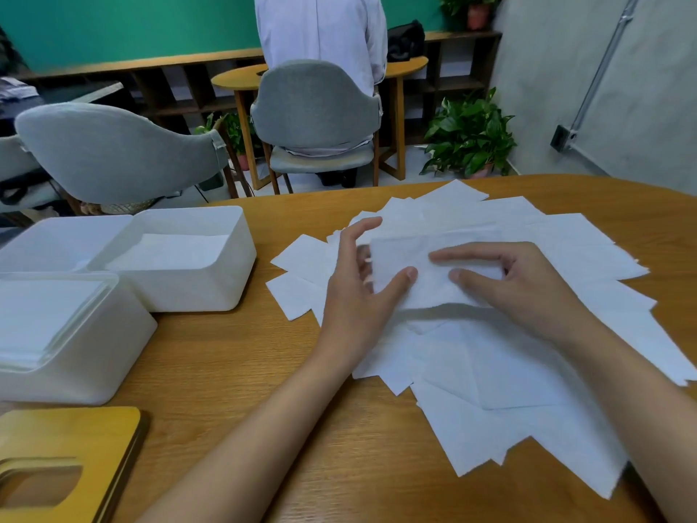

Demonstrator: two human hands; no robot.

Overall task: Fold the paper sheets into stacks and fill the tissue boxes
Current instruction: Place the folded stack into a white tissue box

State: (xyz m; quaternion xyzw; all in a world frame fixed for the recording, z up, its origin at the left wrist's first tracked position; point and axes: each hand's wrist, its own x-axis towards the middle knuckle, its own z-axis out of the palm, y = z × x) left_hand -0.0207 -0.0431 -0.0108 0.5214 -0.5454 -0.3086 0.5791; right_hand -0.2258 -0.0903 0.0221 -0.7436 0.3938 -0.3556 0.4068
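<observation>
Holding a folded sheet just above a loose spread of sheets, right of the table's middle. Gripping its left edge with the left hand, thumb lying on top, fingers reaching round behind. Gripping its right half with the right hand, thumb and forefinger resting close together on top, other fingers curling in. Raising the near edge slightly, throwing a shadow on the paper beneath.

Fanning that spread over the right half of the wooden table, overlapping at many angles, reaching the near right edge.

Keeping white tissue boxes at the left, well apart from both hands: showing a flat stack of paper in the open far box; showing paper close under the rim of the near box, touching the far one; standing further left, a third box, contents unclear. Lying at the near left corner, a yellow wooden lid with an oval slot.

Beyond the table, sitting on a grey chair, back turned, another person; growing beside the right wall, a potted plant.
</observation>
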